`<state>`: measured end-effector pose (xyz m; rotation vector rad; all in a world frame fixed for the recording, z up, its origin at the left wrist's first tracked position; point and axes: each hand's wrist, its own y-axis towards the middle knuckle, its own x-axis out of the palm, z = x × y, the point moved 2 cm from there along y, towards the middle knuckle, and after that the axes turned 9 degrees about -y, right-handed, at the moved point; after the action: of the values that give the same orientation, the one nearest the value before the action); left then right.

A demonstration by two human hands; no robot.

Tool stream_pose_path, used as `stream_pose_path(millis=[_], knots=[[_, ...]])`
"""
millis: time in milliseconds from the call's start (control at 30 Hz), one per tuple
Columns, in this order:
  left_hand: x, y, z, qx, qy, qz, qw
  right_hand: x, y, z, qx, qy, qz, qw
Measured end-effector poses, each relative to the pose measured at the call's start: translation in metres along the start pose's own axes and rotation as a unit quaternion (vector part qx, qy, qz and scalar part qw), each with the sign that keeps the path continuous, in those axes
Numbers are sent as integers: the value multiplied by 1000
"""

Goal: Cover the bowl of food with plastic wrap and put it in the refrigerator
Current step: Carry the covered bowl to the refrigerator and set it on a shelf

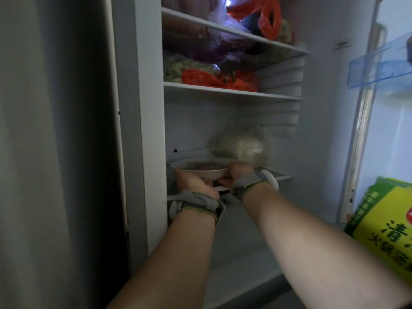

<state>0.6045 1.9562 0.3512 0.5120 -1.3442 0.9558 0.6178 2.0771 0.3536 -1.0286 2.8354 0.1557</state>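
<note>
Hands [217, 179] outstretched, cupping bowl [200, 169] sides

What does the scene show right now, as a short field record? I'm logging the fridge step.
place: open fridge
bowl: white, brownish food inside, at the front of the lowest shelf seen
left hand: grip on bowl's left side
right hand: grip on bowl's right side
behind bowl: pale bag
upper shelves: red bags

Yellow-green package [383, 228] in the door shows "清", rest unreadable
</note>
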Motion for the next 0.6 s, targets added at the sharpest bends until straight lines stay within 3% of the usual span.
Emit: stream_pose_path(millis=[100,167,367,600], knots=[[3,1,3,-9,37,-3,999,-9,4,-3,-49,-199,60,977],[5,3,5,9,30,-4,999,-10,0,-3,-68,-272,49,959],[7,-12,1,20,66,-2,998,-8,-14,-10,-91,-316,46,943],[6,-39,-9,19,138,-30,990,-21,-53,-16,-75,-282,121,949]])
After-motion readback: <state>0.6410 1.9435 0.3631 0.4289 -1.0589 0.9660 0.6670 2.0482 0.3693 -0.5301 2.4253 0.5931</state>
